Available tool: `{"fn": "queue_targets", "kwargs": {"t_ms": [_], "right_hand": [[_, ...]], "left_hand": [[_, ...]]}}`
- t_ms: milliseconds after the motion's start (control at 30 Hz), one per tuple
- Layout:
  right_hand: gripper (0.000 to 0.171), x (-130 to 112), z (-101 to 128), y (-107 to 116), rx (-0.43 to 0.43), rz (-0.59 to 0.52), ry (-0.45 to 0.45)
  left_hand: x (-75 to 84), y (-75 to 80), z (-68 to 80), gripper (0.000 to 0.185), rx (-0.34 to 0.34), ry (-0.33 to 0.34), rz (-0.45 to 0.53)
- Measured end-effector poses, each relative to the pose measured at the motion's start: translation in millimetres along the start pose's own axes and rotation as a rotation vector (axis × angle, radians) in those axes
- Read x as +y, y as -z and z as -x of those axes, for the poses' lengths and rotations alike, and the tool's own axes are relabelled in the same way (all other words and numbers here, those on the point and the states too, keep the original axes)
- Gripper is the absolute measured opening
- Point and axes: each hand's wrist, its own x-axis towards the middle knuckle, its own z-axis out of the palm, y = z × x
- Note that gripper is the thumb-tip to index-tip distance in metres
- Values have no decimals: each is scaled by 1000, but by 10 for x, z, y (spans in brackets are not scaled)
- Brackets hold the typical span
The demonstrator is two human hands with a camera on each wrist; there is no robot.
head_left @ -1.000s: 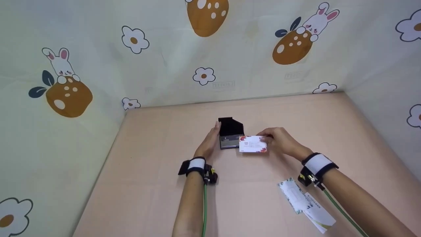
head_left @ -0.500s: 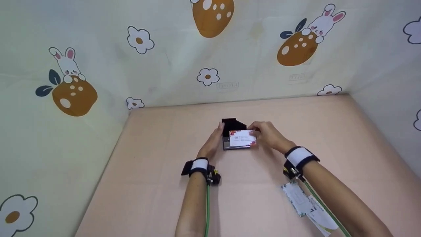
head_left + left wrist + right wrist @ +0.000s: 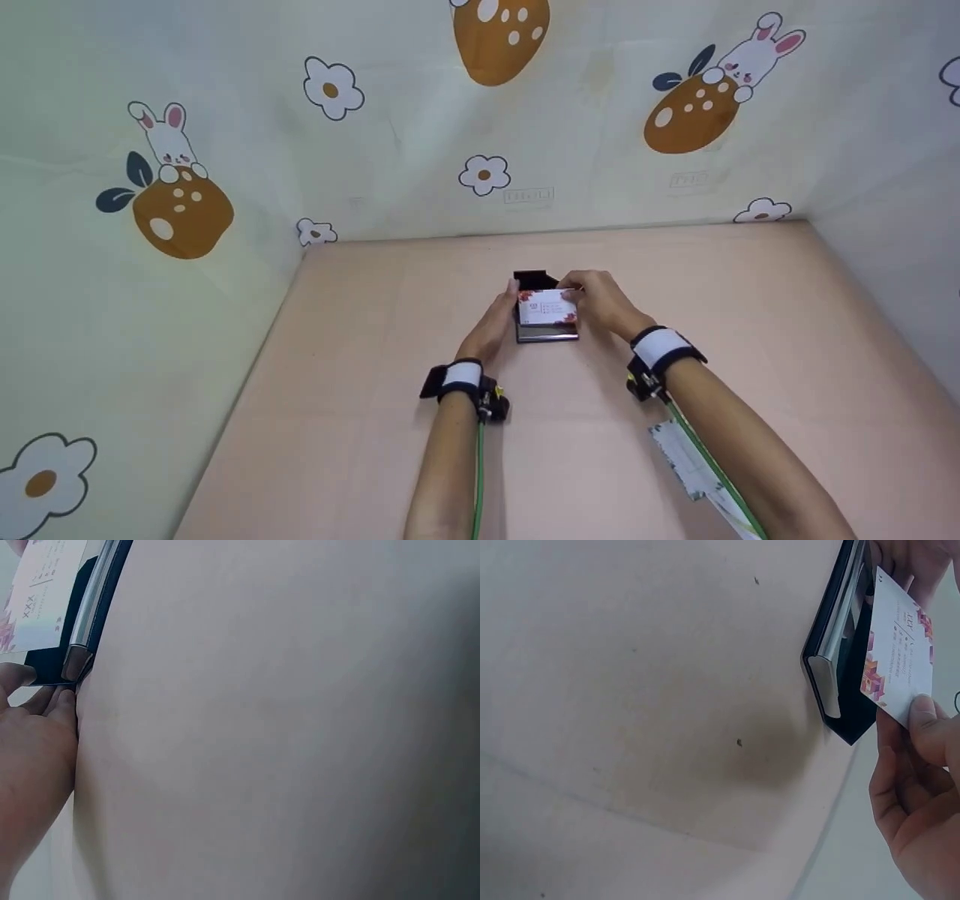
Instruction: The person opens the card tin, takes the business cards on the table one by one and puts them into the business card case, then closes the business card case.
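The thin, light, bendable card point(image 3: 547, 307) is pinched at its edge by the right hand point(image 3: 600, 302); the case point(image 3: 546, 330) is steadied by the left hand's point(image 3: 491, 331) straight fingers.

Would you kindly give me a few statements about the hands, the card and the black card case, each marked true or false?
1. The right hand pinches a white business card with floral corners. True.
2. The card case is shut flat. False: its lid stands open at the back.
3. The left hand touches the case's left side. True.
4. The business card lies on the table far from the case. False: it is held right over the case's open tray.
5. More printed cards lie on the table near the right forearm. True.
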Motion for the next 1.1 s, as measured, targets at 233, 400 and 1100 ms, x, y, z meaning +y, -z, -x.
{"fn": "queue_targets", "kwargs": {"t_ms": [233,400,1100], "right_hand": [[21,68,-73,-31,26,1,-4],[22,80,-114,-69,8,10,-37],[22,124,-64,-197,-34,81,-14]], "left_hand": [[3,13,7,81,9,0,-70],[2,19,13,80,18,19,-69],[-22,31,9,83,16,-26,-77]]}}
